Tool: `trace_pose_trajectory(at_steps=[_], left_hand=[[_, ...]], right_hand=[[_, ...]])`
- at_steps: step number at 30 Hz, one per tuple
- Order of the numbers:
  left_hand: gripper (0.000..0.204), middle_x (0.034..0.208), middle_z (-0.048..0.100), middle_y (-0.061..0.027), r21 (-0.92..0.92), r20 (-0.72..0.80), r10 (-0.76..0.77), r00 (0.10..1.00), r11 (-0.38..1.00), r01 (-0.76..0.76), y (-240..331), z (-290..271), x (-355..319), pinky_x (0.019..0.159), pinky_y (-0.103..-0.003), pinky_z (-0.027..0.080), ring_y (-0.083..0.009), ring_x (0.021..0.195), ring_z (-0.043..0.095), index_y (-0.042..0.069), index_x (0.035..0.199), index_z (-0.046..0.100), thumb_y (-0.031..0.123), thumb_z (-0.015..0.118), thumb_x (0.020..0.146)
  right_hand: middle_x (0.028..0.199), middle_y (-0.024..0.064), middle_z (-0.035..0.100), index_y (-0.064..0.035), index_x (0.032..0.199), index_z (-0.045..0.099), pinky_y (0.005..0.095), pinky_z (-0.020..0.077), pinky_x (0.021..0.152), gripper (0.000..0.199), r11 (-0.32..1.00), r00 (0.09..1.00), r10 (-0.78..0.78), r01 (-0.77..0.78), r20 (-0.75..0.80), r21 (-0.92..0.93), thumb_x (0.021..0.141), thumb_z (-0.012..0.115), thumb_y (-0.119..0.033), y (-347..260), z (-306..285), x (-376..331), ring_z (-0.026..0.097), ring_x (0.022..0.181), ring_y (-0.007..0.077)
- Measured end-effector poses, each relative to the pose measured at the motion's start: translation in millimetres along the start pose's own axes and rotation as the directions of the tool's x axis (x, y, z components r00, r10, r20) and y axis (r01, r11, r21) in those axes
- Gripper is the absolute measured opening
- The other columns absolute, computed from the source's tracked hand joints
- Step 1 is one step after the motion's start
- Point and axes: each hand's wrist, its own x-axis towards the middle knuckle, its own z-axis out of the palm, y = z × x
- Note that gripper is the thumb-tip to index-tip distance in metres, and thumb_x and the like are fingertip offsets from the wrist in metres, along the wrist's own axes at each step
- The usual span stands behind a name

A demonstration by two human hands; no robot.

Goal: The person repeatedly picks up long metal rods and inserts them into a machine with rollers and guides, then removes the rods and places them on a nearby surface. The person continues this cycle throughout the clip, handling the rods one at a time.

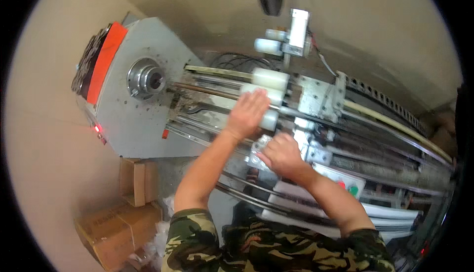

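Resting against the silvery block [255, 154], the right hand [285, 155] is clenched, though whether anything is grasped cannot be told. Just beyond, the left hand [248, 115] is laid flat, fingers extended, on the white rollers [270, 78], perhaps to steady them. The rollers are set parallel with the steel rod [311, 116], likely for alignment, well apart from the stepped chuck [144, 77] on the grey headstock [160, 128].
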Motion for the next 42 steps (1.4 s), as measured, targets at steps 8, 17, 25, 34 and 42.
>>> trace_pose_trajectory(at_steps=[8,17,25,34,42], left_hand=[[0.064,0.143,0.057,-0.0159,0.057,0.05,-0.001,0.999,0.998,-0.002,8,-9,10,0.11,-0.047,0.043,-0.0315,0.134,0.054,0.004,0.131,0.059,0.019,0.069,0.07],[0.054,0.146,0.056,-0.0129,0.176,0.093,-0.016,0.996,0.984,-0.001,22,-28,27,0.114,-0.047,0.039,-0.0288,0.138,0.051,0.005,0.13,0.057,0.006,0.063,0.076],[0.069,0.147,0.054,-0.0115,0.276,0.087,-0.006,0.996,0.961,-0.018,35,-43,30,0.114,-0.047,0.039,-0.0279,0.139,0.048,0.007,0.131,0.055,0.007,0.073,0.065],[0.057,0.146,0.054,-0.0118,0.283,0.085,-0.017,0.996,0.959,-0.008,49,-56,33,0.113,-0.047,0.039,-0.0287,0.138,0.049,0.007,0.13,0.057,0.006,0.066,0.073],[0.053,0.147,0.055,-0.0131,0.243,0.084,-0.031,0.996,0.97,0.01,48,-69,36,0.113,-0.047,0.04,-0.0299,0.138,0.05,0.006,0.131,0.057,0.006,0.059,0.079]], right_hand=[[0.069,0.0046,0.056,-0.0114,0.068,0.066,0.0396,0.0459,0.073,0.024,0.999,0.998,0.009,-0.005,-0.069,0.047,0.078,0.08,-0.029,0,-11,5,0.057,0.072,0.025],[0.072,0.0046,0.063,-0.0128,0.066,0.07,0.0402,0.045,0.077,0.031,1.0,0.998,-0.003,0.001,-0.059,-0.023,0.089,0.069,-0.035,-1,-15,3,0.06,0.078,0.0246],[0.07,0.0048,0.062,-0.0128,0.065,0.07,0.04,0.046,0.075,0.034,0.999,0.993,-0.038,0.04,-0.112,0.009,0.09,0.068,-0.036,-11,-33,-3,0.06,0.076,0.0246],[0.07,0.0042,0.064,-0.0131,0.063,0.07,0.0392,0.0474,0.075,0.031,0.999,0.988,-0.033,0.034,-0.15,0.003,0.085,0.072,-0.034,-22,-47,-6,0.061,0.074,0.024],[0.07,0.0044,0.063,-0.012,0.064,0.071,0.0405,0.0462,0.074,0.035,1.0,0.998,-0.01,0.009,-0.058,-0.024,0.086,0.071,-0.039,-36,-61,3,0.061,0.077,0.0243]])
